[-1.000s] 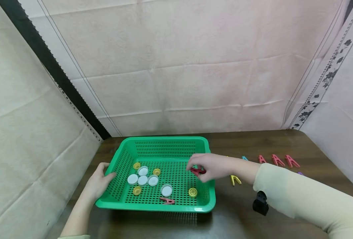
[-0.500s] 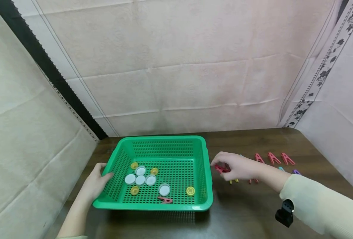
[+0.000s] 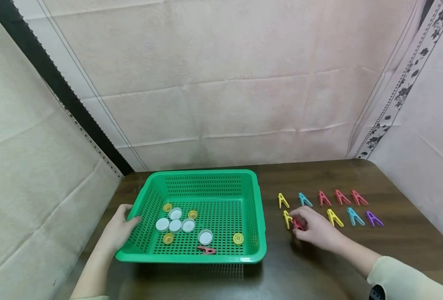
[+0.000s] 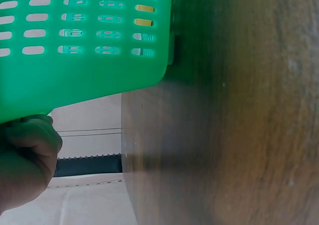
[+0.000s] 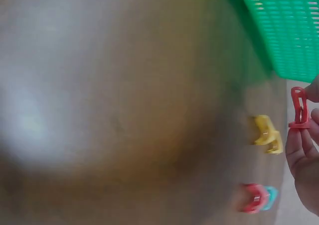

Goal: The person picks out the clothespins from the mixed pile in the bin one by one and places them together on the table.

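Observation:
My right hand point(image 3: 315, 229) pinches a red clothespin point(image 5: 300, 108) between thumb and fingers, to the right of the green plastic basket point(image 3: 260, 212). In the head view the clothespin is low over the table, beside a yellow clothespin point(image 3: 287, 219). With the thumb over the rim and the fingers outside, my left hand point(image 3: 118, 229) grips the basket's left side. Inside the basket lie several white round caps point(image 3: 205, 237), several yellow round caps point(image 3: 238, 238) and one red clothespin point(image 3: 207, 250) near the front wall.
Clothespins stand in two rows on the brown table point(image 3: 281, 271): the back row has yellow, blue point(image 3: 304, 199) and red ones point(image 3: 342, 197); the front row has yellow, blue and purple point(image 3: 374, 218). My right hand hides part of the front row. Cloth walls point(image 3: 221, 104) surround the table.
My right hand has carried the red clothespin from over the basket's right side rightward and down to the front row of clothespins. My left hand stays on the basket rim.

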Demonstrator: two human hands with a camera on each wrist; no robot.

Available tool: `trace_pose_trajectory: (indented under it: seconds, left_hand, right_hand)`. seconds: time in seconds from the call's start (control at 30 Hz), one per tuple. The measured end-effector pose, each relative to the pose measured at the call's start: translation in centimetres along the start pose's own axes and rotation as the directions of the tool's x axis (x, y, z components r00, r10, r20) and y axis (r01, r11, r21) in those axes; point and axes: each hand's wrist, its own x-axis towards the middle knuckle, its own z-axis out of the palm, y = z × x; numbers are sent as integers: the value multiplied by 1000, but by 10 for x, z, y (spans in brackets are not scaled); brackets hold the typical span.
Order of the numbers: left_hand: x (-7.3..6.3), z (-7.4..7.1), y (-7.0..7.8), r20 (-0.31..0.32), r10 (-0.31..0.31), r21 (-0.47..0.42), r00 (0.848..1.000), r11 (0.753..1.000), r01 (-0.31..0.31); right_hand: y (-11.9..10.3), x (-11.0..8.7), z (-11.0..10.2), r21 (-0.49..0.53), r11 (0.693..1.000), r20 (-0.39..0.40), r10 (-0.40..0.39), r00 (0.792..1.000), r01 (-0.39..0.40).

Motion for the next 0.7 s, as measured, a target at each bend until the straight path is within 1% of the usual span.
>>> trace_pose_trajectory:
  seconds: [0.07, 0.13, 0.33, 0.47, 0.6, 0.7]
  left_hand:
    - [0, 0, 0, -2, 1, 9, 1000, 1000, -1]
    - [0, -1, 0, -2, 0, 14, 1000, 1000, 0]
    - [1, 0, -2, 0, 0, 21, 1000, 1000, 0]
    - [1, 0, -3, 1, 0, 17, 1000, 1000, 0]
    - [1, -1, -2, 3, -1, 19, 1000, 1000, 1]
    - [1, -1, -1, 3, 3, 29, 1000, 1000, -3]
  right_hand:
    - [3, -6, 6, 8, 1000, -9, 28, 1000, -28]
    - [5, -11, 11, 19, 999, -10, 37, 999, -36]
    - [10, -23, 24, 61, 998, 5, 4, 1000, -4]
    - [9, -26, 30, 31, 999, 17, 12, 1000, -12]
    - [7, -26, 33, -11, 999, 9, 30, 1000, -30]
    - [6, -27, 34, -20, 999, 5, 44, 999, -44]
